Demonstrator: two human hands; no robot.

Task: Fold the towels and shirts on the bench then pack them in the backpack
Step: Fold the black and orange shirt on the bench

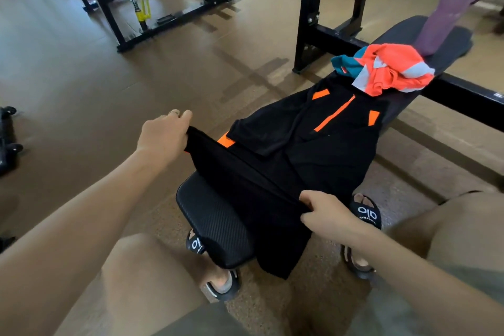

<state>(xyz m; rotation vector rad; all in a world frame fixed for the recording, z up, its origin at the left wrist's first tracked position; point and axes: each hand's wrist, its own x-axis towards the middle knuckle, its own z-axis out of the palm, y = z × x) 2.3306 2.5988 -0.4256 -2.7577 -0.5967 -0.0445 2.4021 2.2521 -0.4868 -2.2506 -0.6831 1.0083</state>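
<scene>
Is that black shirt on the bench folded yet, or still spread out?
Partly folded. The black shirt lies along the bench, its sides turned in, while both hands, left and right, grip its near hem.

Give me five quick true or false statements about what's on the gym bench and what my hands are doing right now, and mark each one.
1. Both hands grip the black shirt. True: the left hand and the right hand each hold its near edge.
2. The orange and teal garment is neatly folded. False: it lies crumpled.
3. A purple bottle stands at the far end of the bench. True.
4. The black shirt has green trim. False: its trim is orange.
5. The crumpled garment lies on the floor. False: it lies on the bench, beyond the black shirt.
</scene>
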